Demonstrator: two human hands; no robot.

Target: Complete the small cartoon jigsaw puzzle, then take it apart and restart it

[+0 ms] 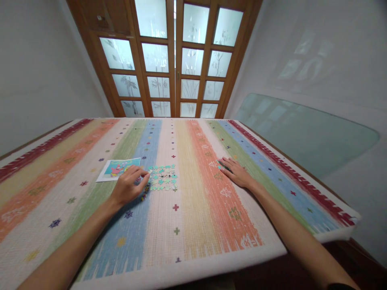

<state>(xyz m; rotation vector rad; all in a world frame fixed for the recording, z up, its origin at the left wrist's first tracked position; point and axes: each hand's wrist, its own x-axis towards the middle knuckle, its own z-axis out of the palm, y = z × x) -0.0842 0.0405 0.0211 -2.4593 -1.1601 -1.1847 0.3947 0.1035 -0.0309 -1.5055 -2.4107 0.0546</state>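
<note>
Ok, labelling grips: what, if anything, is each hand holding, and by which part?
Left hand: cannot tell whether its fingers hold a jigsaw piece. Right hand: no grip visible.

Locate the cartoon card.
In the head view, the cartoon card lies left of centre on the striped tablecloth, left of the puzzle pieces and partly hidden by the left hand.

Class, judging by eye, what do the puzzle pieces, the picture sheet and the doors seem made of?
Puzzle pieces: probably cardboard, finish unclear; they look thin and flat.
Picture sheet: likely smooth paper or card; thin, printed, white-bordered.
Doors: apparently brown wood, perhaps varnished, around frosted-looking glass panes that glow pale.
</note>
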